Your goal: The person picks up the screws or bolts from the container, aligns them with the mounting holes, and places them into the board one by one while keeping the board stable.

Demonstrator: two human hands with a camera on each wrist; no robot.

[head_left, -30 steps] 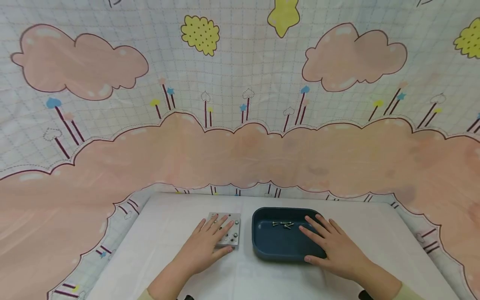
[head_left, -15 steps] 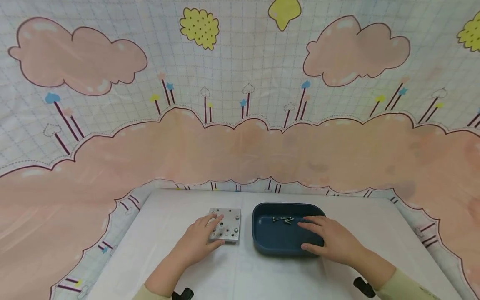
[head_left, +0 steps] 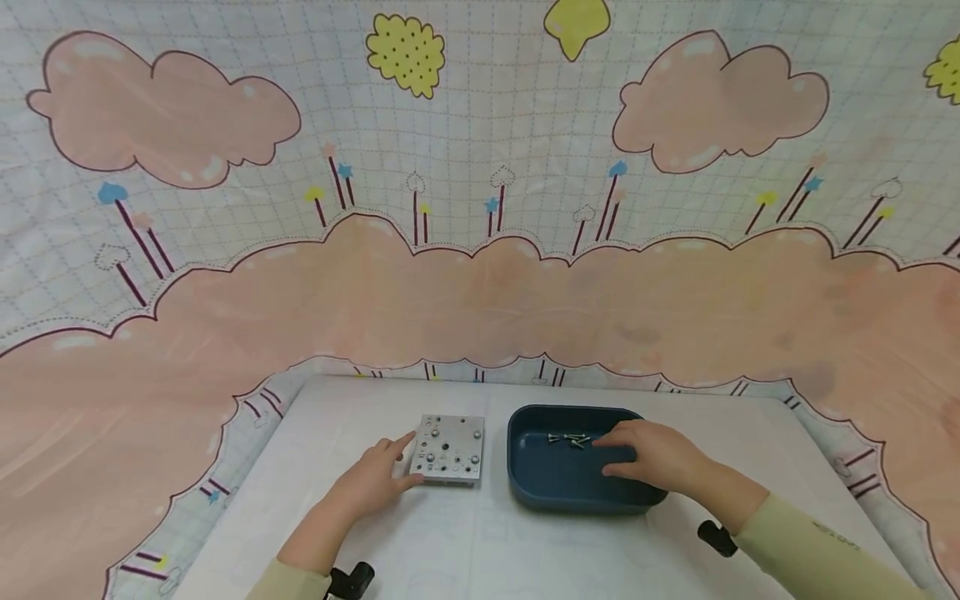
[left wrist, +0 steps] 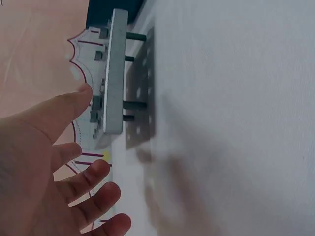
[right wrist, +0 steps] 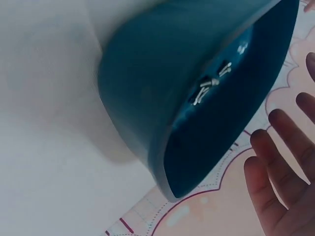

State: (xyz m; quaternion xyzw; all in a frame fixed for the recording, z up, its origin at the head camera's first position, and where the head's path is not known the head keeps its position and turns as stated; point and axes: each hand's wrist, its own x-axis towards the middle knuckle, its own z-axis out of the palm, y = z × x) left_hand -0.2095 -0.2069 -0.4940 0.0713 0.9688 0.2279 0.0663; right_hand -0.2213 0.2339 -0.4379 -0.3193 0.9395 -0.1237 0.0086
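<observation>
A square metal plate (head_left: 459, 450) dotted with holes and bolt heads stands on the table, left of a dark blue tray (head_left: 558, 500). In the left wrist view, bolt shanks stick out beneath the plate (left wrist: 115, 73). My left hand (head_left: 367, 485) is at the plate's left edge, thumb near its front corner, fingers loosely spread and holding nothing. Over the right side of the tray hovers my right hand (head_left: 656, 454), its fingertips pointing toward several small screws (head_left: 576, 440) on the tray floor. The right wrist view shows its fingers (right wrist: 278, 147) relaxed, without anything between them.
A white cloth (head_left: 472, 550) covers the table. Behind it hangs a patterned curtain (head_left: 480, 308) with pink clouds. A black wrist device (head_left: 351, 580) sits at the left sleeve, and another black device (head_left: 717, 537) at the right sleeve.
My left hand has drawn back leftward from over the plate, uncovering it. My spread right-hand fingers have come closer together over the tray. Plate and screws keep their places.
</observation>
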